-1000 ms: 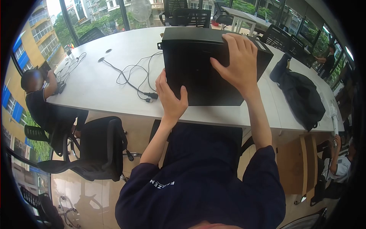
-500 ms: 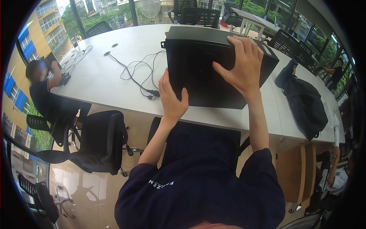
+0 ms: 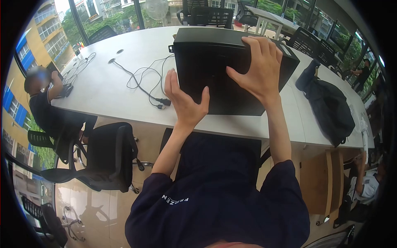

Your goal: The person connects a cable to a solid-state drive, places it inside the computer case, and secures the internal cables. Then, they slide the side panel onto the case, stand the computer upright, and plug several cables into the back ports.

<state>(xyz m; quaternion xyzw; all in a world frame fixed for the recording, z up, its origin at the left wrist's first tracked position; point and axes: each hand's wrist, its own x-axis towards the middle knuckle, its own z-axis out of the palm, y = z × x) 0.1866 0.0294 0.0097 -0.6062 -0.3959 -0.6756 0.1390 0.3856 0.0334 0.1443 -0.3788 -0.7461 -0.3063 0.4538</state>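
Observation:
A black computer case (image 3: 215, 74) stands on the white table in front of me, its broad flat side towards me. My right hand (image 3: 264, 68) has its fingers hooked over the top edge near the right corner, with the thumb against the broad side. At the lower left edge of the case is my left hand (image 3: 186, 101), fingers stretched and the thumb spread apart in front of the case's face. A small metal tab (image 3: 170, 48) sticks out at the upper left of the case.
Black cables (image 3: 149, 93) lie on the white table (image 3: 111, 93) left of the case. A black backpack (image 3: 328, 107) rests to the right. A person (image 3: 41, 99) sits at the far left beside an office chair (image 3: 105, 155). More people are at the right edge.
My left hand has loosened from the case's left edge, its fingers and thumb spreading wider. My right hand keeps its place on the case. The view has shifted slightly.

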